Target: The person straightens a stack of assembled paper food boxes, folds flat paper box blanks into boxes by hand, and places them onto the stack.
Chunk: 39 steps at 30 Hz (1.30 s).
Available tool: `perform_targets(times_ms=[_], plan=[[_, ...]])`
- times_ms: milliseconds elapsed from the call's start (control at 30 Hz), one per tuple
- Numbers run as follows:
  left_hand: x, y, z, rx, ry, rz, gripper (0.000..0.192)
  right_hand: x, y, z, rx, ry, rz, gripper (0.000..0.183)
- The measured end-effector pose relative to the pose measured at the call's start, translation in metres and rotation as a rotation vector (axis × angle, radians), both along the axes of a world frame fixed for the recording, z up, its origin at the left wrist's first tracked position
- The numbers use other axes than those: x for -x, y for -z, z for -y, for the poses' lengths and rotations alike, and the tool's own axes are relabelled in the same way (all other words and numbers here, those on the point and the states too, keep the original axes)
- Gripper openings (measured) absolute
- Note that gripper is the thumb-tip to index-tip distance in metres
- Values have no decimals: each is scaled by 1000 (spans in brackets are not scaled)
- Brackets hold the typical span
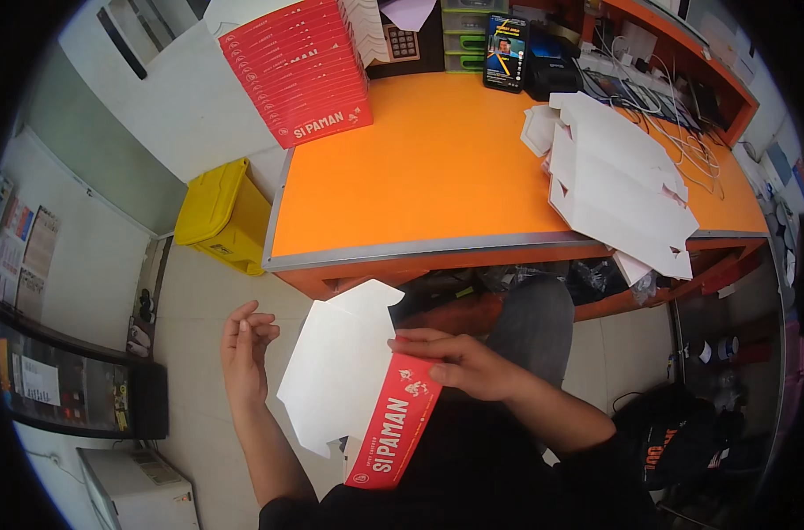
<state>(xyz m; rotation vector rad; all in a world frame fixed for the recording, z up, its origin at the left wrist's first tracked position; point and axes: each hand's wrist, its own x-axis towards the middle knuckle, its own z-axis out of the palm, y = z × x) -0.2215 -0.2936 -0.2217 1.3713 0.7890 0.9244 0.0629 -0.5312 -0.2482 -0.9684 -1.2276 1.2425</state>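
Note:
A partly folded red and white cardboard food box [395, 421] rests against my lap, its printed red side facing up and right. Its white inner flap [342, 364] stands out to the left. My right hand [468, 364] grips the box's upper end, thumb on the red side and fingers over the top edge. To the left of the flap, my left hand [246, 351] is raised with fingers loosely curled and apart, touching nothing. The box's lower end lies against my dark shirt.
An orange table [408, 179] stands ahead, with stacked red boxes [309, 79] at its left. Flat white box blanks [614, 179] overhang its front edge at right. Behind them are a propped phone [505, 53] and tangled cables [680, 139]. A yellow bin [223, 215] stands left of the table.

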Motion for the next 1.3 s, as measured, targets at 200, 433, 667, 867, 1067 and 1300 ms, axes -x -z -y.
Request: perform_targets(times_ms=[200, 433, 667, 867, 1067, 1300], plan=[[23, 8, -12, 43, 49, -8, 40, 9, 1, -8, -78, -38, -41, 57], [16, 94, 0, 381, -10, 227, 61, 9, -42, -29, -389, -35, -6, 88], [-28, 66, 102, 146, 367, 485, 89, 8, -49, -55, -566, 348, 48, 108], [-65, 27, 106, -23, 287, 615, 92, 26, -29, -69, -598, 511, 145, 111], [-85, 15, 96, 118, 122, 551, 69, 27, -23, -72, -492, 560, 107, 113], [-98, 4, 92, 81, 78, 520, 65, 29, -28, -84, -549, 556, 54, 111]])
